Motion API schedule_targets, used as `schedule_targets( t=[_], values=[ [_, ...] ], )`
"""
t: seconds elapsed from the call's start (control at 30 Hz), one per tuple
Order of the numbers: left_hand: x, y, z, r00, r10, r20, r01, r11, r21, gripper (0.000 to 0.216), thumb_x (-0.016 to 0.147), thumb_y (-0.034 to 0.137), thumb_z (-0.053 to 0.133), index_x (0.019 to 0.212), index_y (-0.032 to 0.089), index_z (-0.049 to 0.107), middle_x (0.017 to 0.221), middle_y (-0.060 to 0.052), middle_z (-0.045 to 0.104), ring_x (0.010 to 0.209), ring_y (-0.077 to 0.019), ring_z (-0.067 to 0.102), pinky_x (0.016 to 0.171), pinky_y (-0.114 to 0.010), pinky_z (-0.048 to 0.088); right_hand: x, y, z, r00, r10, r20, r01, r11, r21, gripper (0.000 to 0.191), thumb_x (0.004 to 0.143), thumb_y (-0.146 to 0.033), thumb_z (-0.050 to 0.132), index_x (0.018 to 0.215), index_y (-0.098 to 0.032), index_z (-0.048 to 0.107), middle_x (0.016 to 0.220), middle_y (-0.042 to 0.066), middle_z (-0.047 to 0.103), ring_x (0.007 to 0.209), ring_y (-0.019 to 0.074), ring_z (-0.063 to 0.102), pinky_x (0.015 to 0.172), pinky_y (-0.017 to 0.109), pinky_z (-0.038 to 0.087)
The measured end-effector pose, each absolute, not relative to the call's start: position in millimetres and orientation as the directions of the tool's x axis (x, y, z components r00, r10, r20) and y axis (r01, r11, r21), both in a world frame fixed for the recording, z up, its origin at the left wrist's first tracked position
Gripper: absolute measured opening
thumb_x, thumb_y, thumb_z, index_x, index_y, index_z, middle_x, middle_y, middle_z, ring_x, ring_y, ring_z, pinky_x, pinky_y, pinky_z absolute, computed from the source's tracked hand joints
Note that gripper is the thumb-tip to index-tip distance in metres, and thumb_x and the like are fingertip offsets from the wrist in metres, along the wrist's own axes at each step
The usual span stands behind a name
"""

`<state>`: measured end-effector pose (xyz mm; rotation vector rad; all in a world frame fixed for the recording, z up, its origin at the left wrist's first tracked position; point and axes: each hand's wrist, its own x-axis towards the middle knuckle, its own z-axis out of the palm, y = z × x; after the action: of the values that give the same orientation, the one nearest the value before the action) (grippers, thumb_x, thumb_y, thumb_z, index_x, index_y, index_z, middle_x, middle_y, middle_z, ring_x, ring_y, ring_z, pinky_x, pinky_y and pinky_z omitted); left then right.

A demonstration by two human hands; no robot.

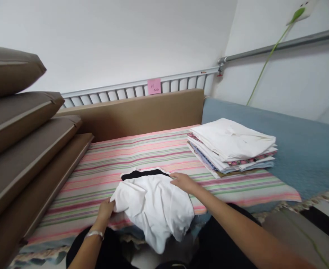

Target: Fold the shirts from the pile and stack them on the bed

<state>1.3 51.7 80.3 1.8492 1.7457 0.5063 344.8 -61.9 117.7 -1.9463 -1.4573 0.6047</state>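
A rumpled white garment (pixel 159 201) with a black band (pixel 143 174) along its far edge lies on the striped cloth (pixel 131 155), its near part hanging over the front edge. My left hand (pixel 106 209), with a silver bracelet on the wrist, pinches the garment's left side. At its upper right corner, close to the end of the black band, the fingers of my right hand (pixel 183 182) are closed on the fabric. The tips of both hands are partly hidden by the cloth.
A stack of folded fabrics (pixel 231 140), white on top, sits to the right. Brown cushions (pixel 27 138) are piled high on the left. A brown backrest (pixel 142 116) stands behind, before a white radiator (pixel 114 93) with a pink note (pixel 154 86). A blue cover (pixel 299 138) lies at right.
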Motion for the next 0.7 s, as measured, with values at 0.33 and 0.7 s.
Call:
schedule_targets(
  t=[0.33, 0.7],
  values=[
    [-4, 67, 86, 0.114, 0.981, 0.156, 0.740, -0.188, 0.646, 0.042, 0.079, 0.018, 0.044, 0.119, 0.014, 0.053, 0.125, -0.012, 0.058, 0.114, -0.0210, 0.054, 0.099, -0.036, 0.041, 352, -46, 89, 0.513, 0.844, -0.155, 0.628, -0.492, -0.603, 0.038, 0.077, -0.047, 0.055, 0.094, -0.015, 0.068, 0.099, 0.012, 0.069, 0.094, 0.0265, 0.063, 0.078, 0.033, 0.044],
    [-59, 55, 117, 0.512, 0.834, -0.205, 0.857, -0.514, 0.046, 0.019, 0.074, 0.018, 0.051, 0.080, 0.023, 0.068, 0.096, -0.007, 0.071, 0.102, -0.0249, 0.058, 0.102, -0.052, 0.027, 362, -54, 60, 0.458, 0.870, -0.184, 0.647, -0.468, -0.603, 0.029, 0.080, -0.034, 0.053, 0.099, -0.018, 0.068, 0.108, 0.008, 0.068, 0.102, 0.0226, 0.061, 0.082, 0.027, 0.044]
  ],
)
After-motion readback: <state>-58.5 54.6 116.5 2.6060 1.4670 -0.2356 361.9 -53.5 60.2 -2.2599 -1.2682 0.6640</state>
